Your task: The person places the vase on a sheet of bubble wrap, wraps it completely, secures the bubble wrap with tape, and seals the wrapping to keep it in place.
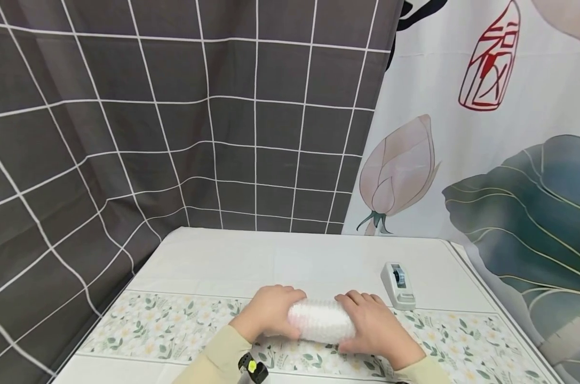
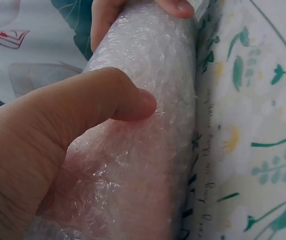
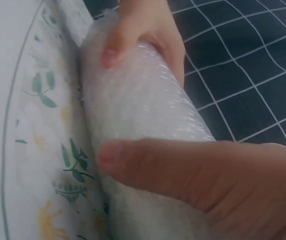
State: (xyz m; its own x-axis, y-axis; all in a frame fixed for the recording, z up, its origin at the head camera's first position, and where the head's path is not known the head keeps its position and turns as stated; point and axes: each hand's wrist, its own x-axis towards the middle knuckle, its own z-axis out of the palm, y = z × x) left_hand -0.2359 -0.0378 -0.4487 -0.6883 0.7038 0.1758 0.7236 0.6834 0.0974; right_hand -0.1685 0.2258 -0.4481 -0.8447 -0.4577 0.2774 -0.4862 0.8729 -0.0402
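A roll of clear bubble wrap [image 1: 320,321] lies crosswise on the flowered band of the table cover. My left hand [image 1: 271,312] grips its left end, with the thumb on the near side and the fingers over the top. At the other end my right hand [image 1: 372,325] holds the roll in the same way. In the left wrist view the left thumb [image 2: 118,97] presses into the shiny plastic of the bubble wrap [image 2: 147,60]. The right wrist view has the right thumb [image 3: 147,162] lying across the wrap [image 3: 138,105]. Whatever is inside the roll is hidden.
Behind the right hand stands a white tape dispenser [image 1: 398,286] with a blue reel. The white table [image 1: 270,253] ends at a dark gridded curtain [image 1: 280,122] at the back and left, and at a printed floral curtain [image 1: 414,106] on the right.
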